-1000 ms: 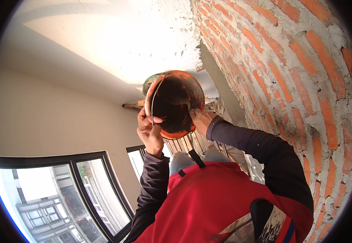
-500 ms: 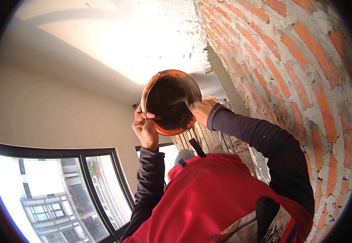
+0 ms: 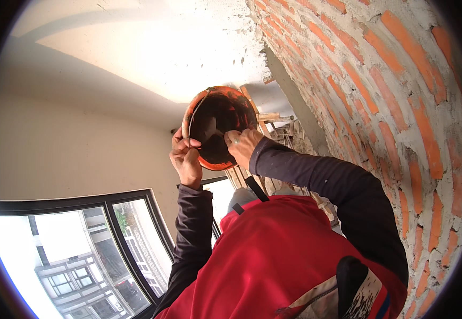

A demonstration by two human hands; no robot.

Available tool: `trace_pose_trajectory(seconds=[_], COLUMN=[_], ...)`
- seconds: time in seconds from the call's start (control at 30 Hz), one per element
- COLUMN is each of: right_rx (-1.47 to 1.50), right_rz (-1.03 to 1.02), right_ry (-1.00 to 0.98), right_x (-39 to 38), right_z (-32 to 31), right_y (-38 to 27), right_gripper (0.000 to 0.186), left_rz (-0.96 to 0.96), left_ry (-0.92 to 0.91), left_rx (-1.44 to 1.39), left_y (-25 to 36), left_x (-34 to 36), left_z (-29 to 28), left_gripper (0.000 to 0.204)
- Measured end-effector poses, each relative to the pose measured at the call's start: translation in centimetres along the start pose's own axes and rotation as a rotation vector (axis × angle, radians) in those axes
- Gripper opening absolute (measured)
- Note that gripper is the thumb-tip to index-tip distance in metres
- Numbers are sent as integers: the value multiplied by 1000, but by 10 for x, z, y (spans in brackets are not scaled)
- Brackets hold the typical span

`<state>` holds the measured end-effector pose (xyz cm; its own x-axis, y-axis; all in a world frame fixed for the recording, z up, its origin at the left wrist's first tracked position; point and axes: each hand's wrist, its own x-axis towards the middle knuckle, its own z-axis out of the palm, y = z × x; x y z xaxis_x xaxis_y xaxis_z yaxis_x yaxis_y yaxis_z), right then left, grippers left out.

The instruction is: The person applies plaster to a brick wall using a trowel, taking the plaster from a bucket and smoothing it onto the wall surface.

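I hold an orange hard hat [image 3: 230,103] up in front of me, its dark hollow inside facing me. My left hand [image 3: 185,159] grips the left rim, thumb hooked over the edge. My right hand [image 3: 243,146] reaches across the lower right rim, its fingers on the inner harness straps. Both arms wear dark long sleeves, and my red vest [image 3: 273,255] fills the lower middle of the view.
A rough red brick wall with grey mortar [image 3: 401,106] runs close along the right. Wooden scaffolding planks [image 3: 273,119] stand behind the hat. A dark-framed window [image 3: 98,250] lies at the lower left, below a pale plastered wall and ceiling [image 3: 135,58].
My right hand has slid from the hat's right rim into its opening. The left hand keeps its hold on the left rim. The view has shifted slightly.
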<state>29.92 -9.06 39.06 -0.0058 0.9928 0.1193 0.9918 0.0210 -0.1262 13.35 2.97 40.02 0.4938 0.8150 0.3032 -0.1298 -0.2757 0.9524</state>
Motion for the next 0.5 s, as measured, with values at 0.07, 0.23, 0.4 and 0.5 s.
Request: trace_pose_trajectory(seconds=[0.07, 0.23, 0.4, 0.5], right_rx=[-24, 261, 667, 736], right_rz=[-74, 149, 533, 710], right_ry=[-117, -187, -246, -50], right_x=[-24, -60, -93, -123], right_z=[21, 35, 51, 84], right_y=[3, 60, 81, 83], right_gripper=[20, 17, 25, 34], left_rz=[-107, -165, -227, -250], left_ry=[60, -4, -177, -275], left_rx=[-95, -212, -141, -83], left_y=[7, -20, -74, -110], left_x=[3, 3, 20, 31], left_z=[15, 22, 47, 81], left_gripper=[26, 26, 23, 21])
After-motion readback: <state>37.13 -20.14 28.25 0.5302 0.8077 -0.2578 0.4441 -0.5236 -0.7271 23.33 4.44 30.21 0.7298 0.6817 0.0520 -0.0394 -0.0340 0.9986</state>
